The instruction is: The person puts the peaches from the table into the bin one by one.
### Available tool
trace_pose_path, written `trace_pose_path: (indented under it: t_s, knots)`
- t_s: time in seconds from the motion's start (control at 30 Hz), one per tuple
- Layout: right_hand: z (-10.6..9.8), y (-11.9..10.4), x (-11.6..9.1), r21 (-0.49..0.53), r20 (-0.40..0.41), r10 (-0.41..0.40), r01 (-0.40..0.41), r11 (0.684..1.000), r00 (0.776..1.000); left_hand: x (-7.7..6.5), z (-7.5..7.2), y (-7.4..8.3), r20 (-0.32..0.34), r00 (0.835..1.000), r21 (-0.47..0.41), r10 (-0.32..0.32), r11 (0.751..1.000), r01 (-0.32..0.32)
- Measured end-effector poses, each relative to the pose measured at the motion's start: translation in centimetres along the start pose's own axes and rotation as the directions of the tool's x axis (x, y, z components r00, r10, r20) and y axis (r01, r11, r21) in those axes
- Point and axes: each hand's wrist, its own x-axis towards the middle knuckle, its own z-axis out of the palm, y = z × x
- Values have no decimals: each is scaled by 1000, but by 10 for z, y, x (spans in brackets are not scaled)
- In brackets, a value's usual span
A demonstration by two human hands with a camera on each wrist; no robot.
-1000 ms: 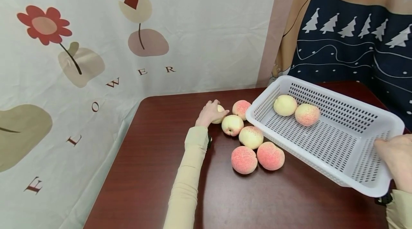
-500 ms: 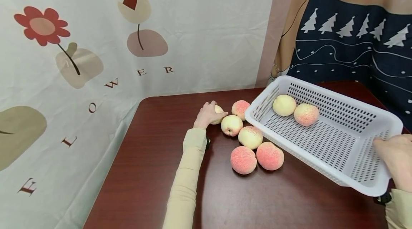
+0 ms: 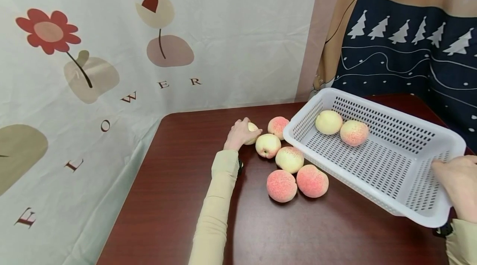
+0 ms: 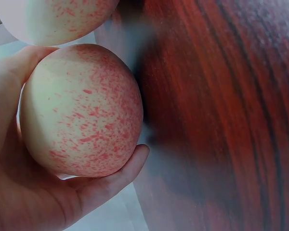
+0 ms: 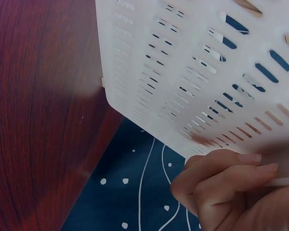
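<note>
In the head view, my left hand (image 3: 238, 134) reaches to the far side of the table and holds a pale peach (image 3: 252, 127). The left wrist view shows the thumb and fingers curved around this red-flecked peach (image 4: 84, 113), with another peach (image 4: 58, 19) close beside it. At the right, my right hand (image 3: 457, 186) grips the near right end of a white perforated plastic basket (image 3: 391, 169). From the right wrist, curled fingers (image 5: 221, 185) show at the basket's rim. Two peaches, one pale (image 3: 328, 122) and one blushed (image 3: 354, 133), lie inside the basket.
Between left hand and basket, several loose peaches sit close together: a pink one (image 3: 278, 127), pale ones (image 3: 268, 145) and two redder ones (image 3: 281, 186) nearer me. The dark red wooden table (image 3: 179, 198) backs onto a flower-print cloth (image 3: 238, 49) and a navy tree-print cloth (image 3: 395, 62).
My left hand's fingers have settled around the pale peach, with a very slight shift left. The right hand and the basket stay in place. The head view has turned a little.
</note>
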Motion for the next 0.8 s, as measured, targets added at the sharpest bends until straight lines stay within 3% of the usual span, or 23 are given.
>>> trace_pose_path:
  t_s: [0.4, 0.8]
  knots:
    - [-1, -1, 1, -43, 21, 12, -11, 999, 1000, 0, -7, 6, -59, 998, 14, 26, 1000, -25]
    - [-2, -2, -2, 0, 3, -10, 10, 1000, 1000, -2, -31, 40, -171, 981, 5, 94, 996, -95]
